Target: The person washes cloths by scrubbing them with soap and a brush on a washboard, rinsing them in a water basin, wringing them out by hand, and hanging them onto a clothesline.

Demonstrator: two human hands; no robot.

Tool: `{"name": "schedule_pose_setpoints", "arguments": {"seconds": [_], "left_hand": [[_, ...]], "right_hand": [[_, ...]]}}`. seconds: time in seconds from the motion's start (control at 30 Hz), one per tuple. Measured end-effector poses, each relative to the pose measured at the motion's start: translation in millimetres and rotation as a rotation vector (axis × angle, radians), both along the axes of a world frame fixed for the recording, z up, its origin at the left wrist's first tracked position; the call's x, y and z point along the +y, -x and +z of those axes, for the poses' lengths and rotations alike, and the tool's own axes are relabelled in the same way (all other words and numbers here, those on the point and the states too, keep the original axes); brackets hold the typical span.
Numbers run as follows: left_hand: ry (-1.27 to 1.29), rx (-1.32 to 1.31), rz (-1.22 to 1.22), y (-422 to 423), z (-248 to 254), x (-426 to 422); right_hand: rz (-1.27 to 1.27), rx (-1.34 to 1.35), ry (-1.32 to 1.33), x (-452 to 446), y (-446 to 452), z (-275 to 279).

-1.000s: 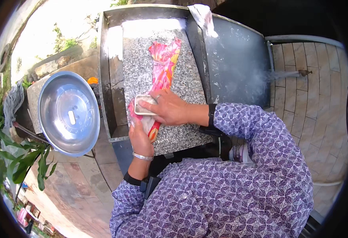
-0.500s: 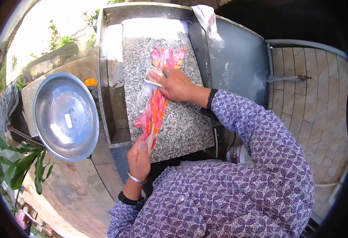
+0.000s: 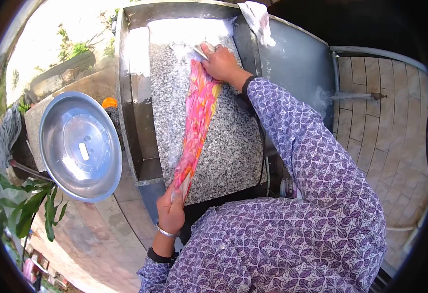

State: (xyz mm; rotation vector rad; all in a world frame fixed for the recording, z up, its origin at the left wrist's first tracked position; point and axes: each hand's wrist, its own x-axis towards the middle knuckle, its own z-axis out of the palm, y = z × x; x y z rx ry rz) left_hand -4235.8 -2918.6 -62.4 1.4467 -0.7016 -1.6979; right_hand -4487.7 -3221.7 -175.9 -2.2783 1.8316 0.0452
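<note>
A wet pink, orange and yellow cloth (image 3: pixel 198 122) is stretched lengthwise over a speckled granite slab (image 3: pixel 228 161). Its near end is gripped by my left hand (image 3: pixel 171 211), fingers closed, at the slab's front edge. Towards the far end, my right hand (image 3: pixel 221 63) is wrapped round a pale, flat scrubbing brush (image 3: pixel 201 52), tilted so that mostly its edge shows. The bristles are hidden. White suds lie on the stone around the brush and along the cloth's left side.
Left of the slab stands a shiny metal basin (image 3: pixel 53 146) with a white bar in it. On the right, water runs from a tap (image 3: pixel 377 96) into a grey trough (image 3: pixel 292 73). A whitish rag (image 3: pixel 256 22) hangs over the divider. A leafy plant (image 3: pixel 23 210) grows at lower left.
My right hand has moved the brush away from me, up to the cloth's far end. The cloth now lies straighter and more spread. My left hand keeps its grip, slightly lower.
</note>
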Motion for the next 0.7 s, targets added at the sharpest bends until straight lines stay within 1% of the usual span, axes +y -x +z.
{"name": "schedule_pose_setpoints", "arguments": {"seconds": [0.03, 0.07, 0.13, 0.17, 0.2, 0.23, 0.27, 0.33, 0.37, 0.4, 0.43, 0.47, 0.5, 0.53, 0.57, 0.6, 0.63, 0.67, 0.7], "left_hand": [[0.019, -0.034, -0.032, -1, 3, -1], [0.029, -0.037, -0.031, -1, 7, -2], [0.009, -0.120, -0.155, -5, 18, -6], [0.015, -0.115, -0.144, -4, 21, -8], [-0.044, -0.108, -0.148, -3, 26, -4], [-0.095, -0.103, -0.163, -3, 27, -3], [-0.089, -0.101, -0.172, -1, 25, 0], [-0.025, -0.039, 0.008, 4, 21, 16], [-0.049, -0.058, 0.048, 2, 16, 22], [-0.050, -0.069, 0.047, -3, 17, 23], [0.058, -0.227, -0.200, -11, 17, 18], [0.167, -0.385, -0.452, -16, 19, 13], [0.181, -0.394, -0.457, -16, 30, -2], [0.297, -0.500, -0.628, -15, 47, -35], [0.404, -0.608, -0.797, -12, 64, -68], [0.535, -0.603, -0.782, -2, 77, -98], [0.665, -0.590, -0.764, 13, 86, -130], [0.803, -0.619, -0.806, 27, 91, -159], [0.944, -0.744, -0.793, 46, 100, -189]], "right_hand": [[-0.018, 0.081, 0.061, -14, 10, -19], [-0.017, 0.078, 0.071, -12, 4, -7], [0.004, 0.014, -0.186, 17, -23, 35], [0.208, -0.138, -0.123, 62, -35, 53], [0.402, -0.291, -0.074, 101, -42, 65], [0.391, -0.286, -0.075, 98, -40, 67], [0.382, -0.256, -0.102, 89, -38, 67], [0.353, -0.206, -0.180, 74, -33, 61], [0.340, -0.187, -0.220, 67, -29, 56], [0.215, -0.137, -0.019, 37, -12, 19], [0.130, -0.039, -0.025, 15, -6, 10], [0.109, 0.044, 0.013, -1, 3, -6], [0.084, 0.128, 0.046, -8, 10, -15], [0.079, 0.120, 0.063, -11, 14, -6], [-0.017, 0.011, -0.094, -11, 21, 5], [-0.106, -0.094, -0.264, -6, 28, 17], [-0.136, -0.224, -0.222, 7, 39, 39], [-0.161, -0.262, -0.104, 19, 56, 43], [-0.188, -0.296, 0.011, 31, 76, 48]]}}
